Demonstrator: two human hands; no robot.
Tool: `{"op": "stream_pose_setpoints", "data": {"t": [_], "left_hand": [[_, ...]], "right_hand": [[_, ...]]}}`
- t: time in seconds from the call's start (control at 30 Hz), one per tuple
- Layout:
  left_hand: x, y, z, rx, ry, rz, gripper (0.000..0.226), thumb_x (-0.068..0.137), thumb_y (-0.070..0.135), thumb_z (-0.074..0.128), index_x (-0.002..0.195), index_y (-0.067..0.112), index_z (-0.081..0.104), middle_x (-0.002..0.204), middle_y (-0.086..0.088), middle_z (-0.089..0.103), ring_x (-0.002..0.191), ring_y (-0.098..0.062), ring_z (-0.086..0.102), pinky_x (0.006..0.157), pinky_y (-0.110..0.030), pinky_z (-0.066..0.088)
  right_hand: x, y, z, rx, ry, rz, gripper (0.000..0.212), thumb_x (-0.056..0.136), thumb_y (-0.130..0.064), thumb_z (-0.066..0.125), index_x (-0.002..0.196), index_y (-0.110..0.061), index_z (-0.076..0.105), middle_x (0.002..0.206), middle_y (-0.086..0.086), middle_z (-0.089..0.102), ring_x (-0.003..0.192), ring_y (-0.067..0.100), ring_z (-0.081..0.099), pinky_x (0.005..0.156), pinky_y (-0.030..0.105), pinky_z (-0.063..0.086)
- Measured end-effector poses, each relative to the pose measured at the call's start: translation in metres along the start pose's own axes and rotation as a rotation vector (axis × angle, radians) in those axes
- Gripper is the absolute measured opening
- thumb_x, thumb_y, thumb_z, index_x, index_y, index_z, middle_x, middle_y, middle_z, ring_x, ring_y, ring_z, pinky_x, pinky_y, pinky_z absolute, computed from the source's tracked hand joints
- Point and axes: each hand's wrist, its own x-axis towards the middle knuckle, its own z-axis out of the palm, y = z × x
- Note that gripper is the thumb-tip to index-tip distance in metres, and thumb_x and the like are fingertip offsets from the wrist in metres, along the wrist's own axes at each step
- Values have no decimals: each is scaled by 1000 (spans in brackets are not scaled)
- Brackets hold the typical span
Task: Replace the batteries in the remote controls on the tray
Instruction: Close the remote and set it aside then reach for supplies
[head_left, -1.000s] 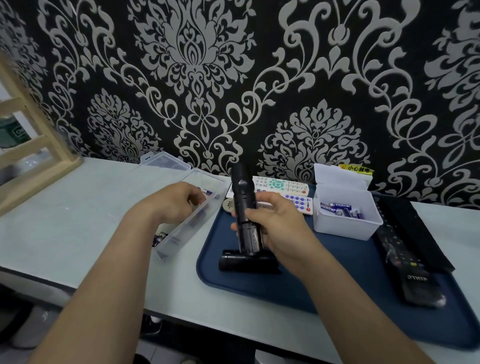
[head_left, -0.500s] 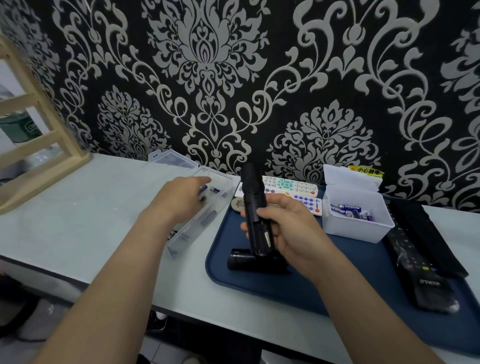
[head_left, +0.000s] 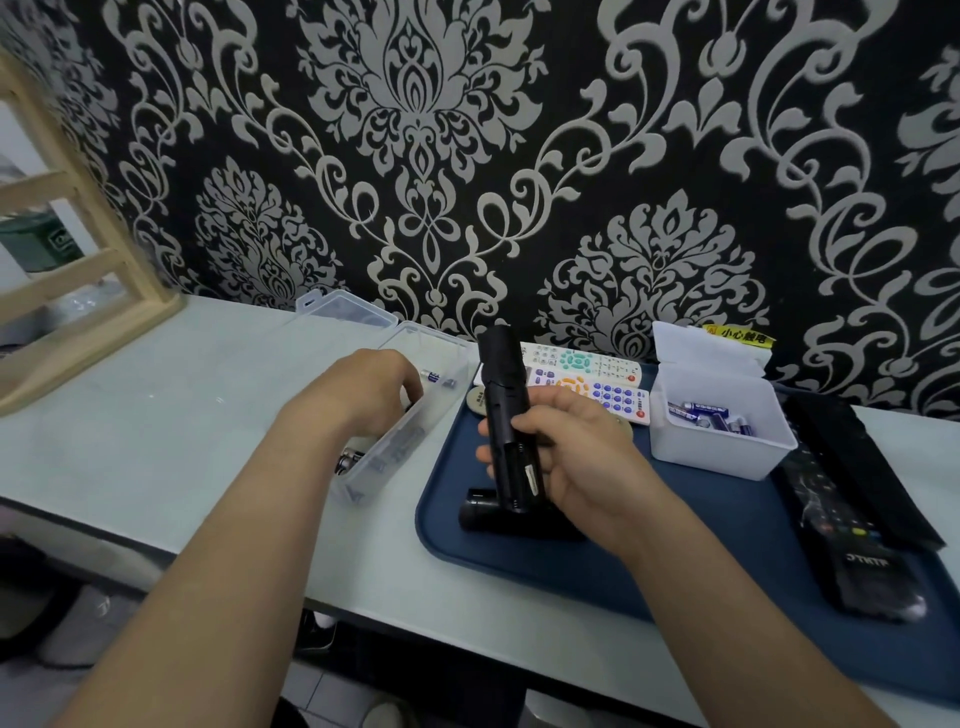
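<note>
One black remote (head_left: 501, 374) is gripped by the right hand (head_left: 582, 457) over the tray's (head_left: 675, 525) left edge; the left hand (head_left: 358, 389) is curled, hold unseen.

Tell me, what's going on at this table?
A person is changing remote batteries. The right hand grips a black remote upright over the blue tray, its battery bay open and facing the camera. The left hand reaches into a clear box beside the tray, where loose batteries lie; whether it holds one is hidden. More batteries sit in a white bin on the tray.
</note>
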Motion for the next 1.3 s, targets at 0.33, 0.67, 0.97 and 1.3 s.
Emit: {"op": "stream_pose_setpoints", "data": {"t": [0.33,0.67,0.97,1.3], "left_hand": [[-19,-5,0,47,-20,60,41,81,2,51,109,29,67,109,2,64,97,-20,58,82,-33,52],[-42,-13,-27,-172,-222,141,47,78,2,66,108,39,65,82,8,66,70,-8,58,71,-25,51],[-39,-9,-14,117,-189,122,32,76,-1,52,73,31,51,73,13,54,75,-18,55,56,-23,38],[-36,-15,-19,-304,218,87,10,87,16,65,93,24,65,88,3,71,86,-17,65,79,-29,51]], "right_hand": [[0,4,7,85,-34,21,20,93,7,46,108,-3,56,84,17,68,69,28,70,64,37,58],[2,7,14,64,-65,29,20,93,7,44,102,-6,56,78,15,68,66,26,69,61,35,58],[3,9,17,60,-44,19,20,92,7,45,105,-5,55,80,16,68,67,27,69,60,35,58],[5,10,16,88,-30,12,26,94,6,47,117,-1,55,83,16,72,71,28,71,63,36,60]]}}
